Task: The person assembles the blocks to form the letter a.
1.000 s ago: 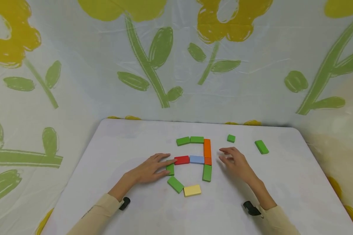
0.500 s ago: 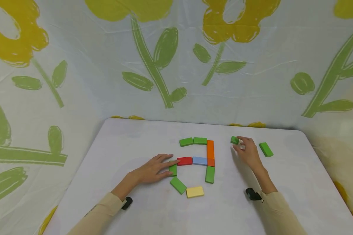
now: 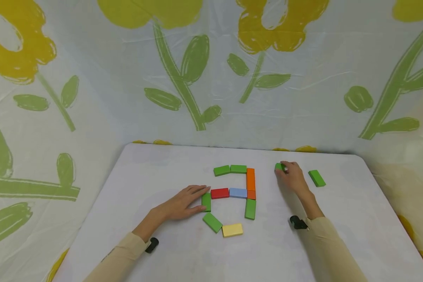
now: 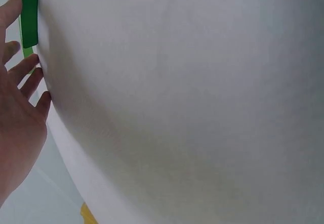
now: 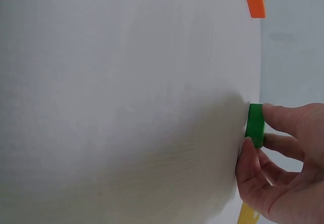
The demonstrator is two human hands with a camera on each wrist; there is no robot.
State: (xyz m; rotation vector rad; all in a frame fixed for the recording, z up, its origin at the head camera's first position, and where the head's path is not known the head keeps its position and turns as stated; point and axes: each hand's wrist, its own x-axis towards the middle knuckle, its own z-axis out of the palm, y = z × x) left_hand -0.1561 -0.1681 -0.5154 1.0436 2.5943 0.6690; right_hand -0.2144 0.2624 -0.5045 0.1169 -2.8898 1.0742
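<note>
On the white table, my left hand [image 3: 181,201] lies beside a green block [image 3: 206,202] at the left of a block arrangement. Its fingers are fairly straight, the index near the block's far end and the thumb at its near end. In the left wrist view, fingertips touch or nearly touch this green block [image 4: 29,16]. My right hand [image 3: 294,178] pinches a small green block [image 3: 279,167] at the back right. In the right wrist view, thumb and finger sit at opposite ends of that small block [image 5: 255,125], which appears to be on the tabletop.
The arrangement also has a red block [image 3: 220,193], a blue block [image 3: 238,193], orange blocks [image 3: 250,179], a yellow block [image 3: 232,230] and several other green ones [image 3: 238,169]. A loose green block [image 3: 317,178] lies right of my right hand. Flowered cloth [image 3: 211,117] stands behind the table.
My right hand has moved right and back from beside the orange blocks to the small green block, and now pinches it. My left index finger has shifted off the red block's corner.
</note>
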